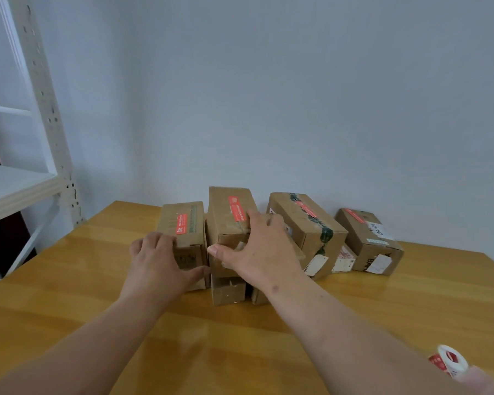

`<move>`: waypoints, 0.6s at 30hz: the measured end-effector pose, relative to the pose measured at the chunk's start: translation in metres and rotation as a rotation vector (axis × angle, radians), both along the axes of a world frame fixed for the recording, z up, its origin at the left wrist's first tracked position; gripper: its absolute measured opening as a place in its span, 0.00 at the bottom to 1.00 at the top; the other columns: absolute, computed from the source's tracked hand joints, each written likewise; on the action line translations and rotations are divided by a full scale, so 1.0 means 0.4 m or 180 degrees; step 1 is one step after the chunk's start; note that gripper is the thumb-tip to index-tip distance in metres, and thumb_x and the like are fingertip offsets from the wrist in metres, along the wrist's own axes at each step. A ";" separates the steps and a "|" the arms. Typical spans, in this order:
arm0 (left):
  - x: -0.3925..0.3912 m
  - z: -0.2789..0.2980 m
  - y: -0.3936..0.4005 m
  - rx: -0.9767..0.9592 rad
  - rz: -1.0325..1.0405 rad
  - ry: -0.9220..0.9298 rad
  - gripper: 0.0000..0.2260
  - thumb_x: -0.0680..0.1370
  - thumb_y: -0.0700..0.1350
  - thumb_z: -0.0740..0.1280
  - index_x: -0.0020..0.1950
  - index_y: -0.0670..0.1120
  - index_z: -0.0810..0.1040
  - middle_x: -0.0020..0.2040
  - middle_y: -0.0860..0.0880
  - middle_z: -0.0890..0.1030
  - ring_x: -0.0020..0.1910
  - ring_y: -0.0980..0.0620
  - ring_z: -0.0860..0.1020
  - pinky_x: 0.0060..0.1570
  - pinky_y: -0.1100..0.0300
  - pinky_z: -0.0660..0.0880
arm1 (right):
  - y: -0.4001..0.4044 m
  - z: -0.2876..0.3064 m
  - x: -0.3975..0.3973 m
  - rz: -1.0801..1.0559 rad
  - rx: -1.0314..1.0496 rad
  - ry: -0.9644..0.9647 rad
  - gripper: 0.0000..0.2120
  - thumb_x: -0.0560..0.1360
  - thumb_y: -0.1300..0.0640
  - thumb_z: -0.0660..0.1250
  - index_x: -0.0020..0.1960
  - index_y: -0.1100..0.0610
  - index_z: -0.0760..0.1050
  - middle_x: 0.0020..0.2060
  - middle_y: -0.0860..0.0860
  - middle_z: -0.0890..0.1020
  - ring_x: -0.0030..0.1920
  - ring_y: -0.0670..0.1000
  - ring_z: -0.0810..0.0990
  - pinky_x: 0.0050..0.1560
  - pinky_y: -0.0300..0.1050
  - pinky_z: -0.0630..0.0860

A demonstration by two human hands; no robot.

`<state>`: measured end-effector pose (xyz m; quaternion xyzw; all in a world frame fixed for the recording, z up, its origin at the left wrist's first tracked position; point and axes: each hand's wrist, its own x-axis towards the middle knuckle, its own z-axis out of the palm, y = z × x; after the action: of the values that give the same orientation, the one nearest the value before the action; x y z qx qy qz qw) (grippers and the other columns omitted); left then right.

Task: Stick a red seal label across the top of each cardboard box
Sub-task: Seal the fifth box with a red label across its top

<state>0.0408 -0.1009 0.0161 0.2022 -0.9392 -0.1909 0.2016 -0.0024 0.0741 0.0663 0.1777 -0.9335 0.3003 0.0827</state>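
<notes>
1. Shelving unit (26, 178): white metal frame, standing at the far left beside the wooden table (382, 315).
2. Left box (183, 223): cardboard, resting on the table near the wall. A red seal label (181, 224) lies across its top.
3. Left hand (157, 266): placed on the near end of the left box. Fingers curl over the top edge; the thumb extends along the front face. Grip state: clamped on the box.
4. Middle box (228, 215): taller, just beside the left box, with a red label (236, 208) on top.
5. Right hand (257, 252): fingers spread and bent over the near top corner of the middle box, thumb pointing left. Grip state: holding the box.
6. Third box (305, 223): carries dark green tape and a red label (306, 209).
7. Fourth box (368, 240): set slightly apart at the right, red label (354, 215) on top.
8. Label roll (448, 360): red and white, at the table's near right edge.
</notes>
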 end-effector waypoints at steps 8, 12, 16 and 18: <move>-0.012 -0.016 0.005 -0.0234 -0.0298 -0.0108 0.44 0.67 0.69 0.68 0.76 0.49 0.59 0.72 0.50 0.60 0.74 0.46 0.52 0.76 0.48 0.54 | -0.035 -0.039 -0.022 -0.0180 0.0715 0.0190 0.38 0.74 0.29 0.53 0.77 0.48 0.54 0.71 0.54 0.60 0.72 0.59 0.57 0.70 0.58 0.58; 0.025 -0.059 0.017 -0.0704 -0.0398 0.0276 0.36 0.68 0.71 0.62 0.69 0.51 0.67 0.66 0.50 0.66 0.69 0.44 0.63 0.71 0.44 0.56 | 0.020 -0.071 0.015 0.0216 0.0065 0.1383 0.15 0.77 0.43 0.59 0.59 0.50 0.72 0.47 0.45 0.73 0.48 0.48 0.73 0.48 0.45 0.73; 0.068 -0.096 0.033 -0.1171 -0.1215 -0.0159 0.24 0.70 0.67 0.59 0.62 0.57 0.69 0.62 0.54 0.67 0.61 0.49 0.70 0.63 0.48 0.70 | 0.061 -0.147 0.083 0.0892 0.0929 0.0492 0.10 0.79 0.42 0.55 0.50 0.47 0.70 0.41 0.43 0.74 0.41 0.45 0.75 0.46 0.44 0.73; 0.080 -0.109 0.028 -0.1210 -0.1555 -0.1112 0.27 0.73 0.68 0.58 0.71 0.64 0.60 0.70 0.54 0.61 0.69 0.50 0.62 0.71 0.49 0.61 | 0.064 -0.174 0.088 0.1006 0.1399 -0.0167 0.18 0.80 0.39 0.53 0.63 0.45 0.70 0.58 0.46 0.76 0.57 0.49 0.75 0.62 0.52 0.72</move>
<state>0.0726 -0.0896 -0.0277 -0.0398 -0.9988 -0.0177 0.0203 0.0328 0.0995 -0.0035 0.3270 -0.9388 0.1041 -0.0300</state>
